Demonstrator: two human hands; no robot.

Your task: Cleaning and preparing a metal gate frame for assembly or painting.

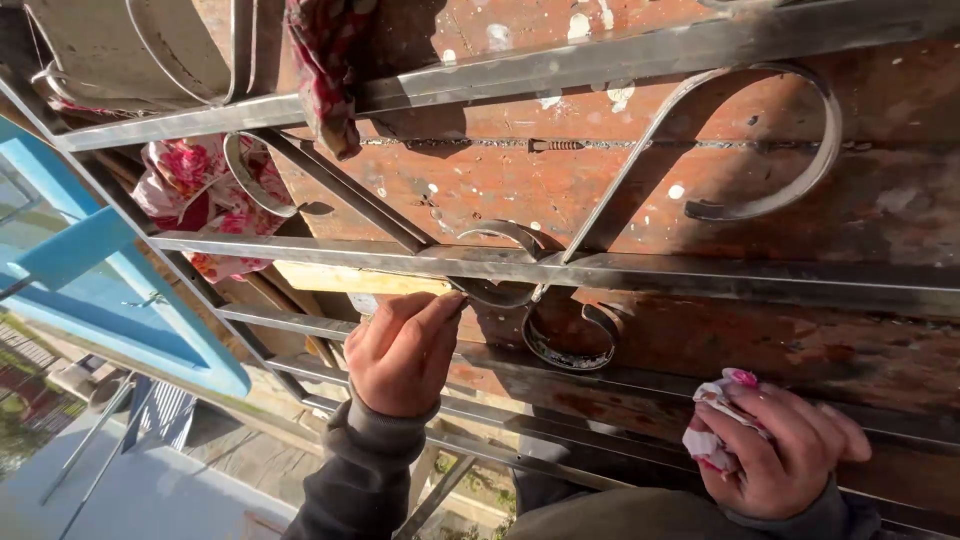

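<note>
A steel window grille [700, 275] with flat bars and curled scrolls fills the view, in front of a paint-spattered red-brown surface. My left hand [400, 352] is pinched together just under the middle bar, fingertips at a small scroll [500, 293]; whatever it grips is hidden by the fingers. My right hand [780, 450] rests low on the lower bars and clutches a crumpled red-and-white floral rag [712, 420].
More floral cloth [200, 190] is bunched behind the grille at upper left, and a strip [325, 70] hangs over the top bar. A blue window frame [120, 300] stands open at left, with ground far below. A yellowish wooden piece [350, 279] lies behind the middle bar.
</note>
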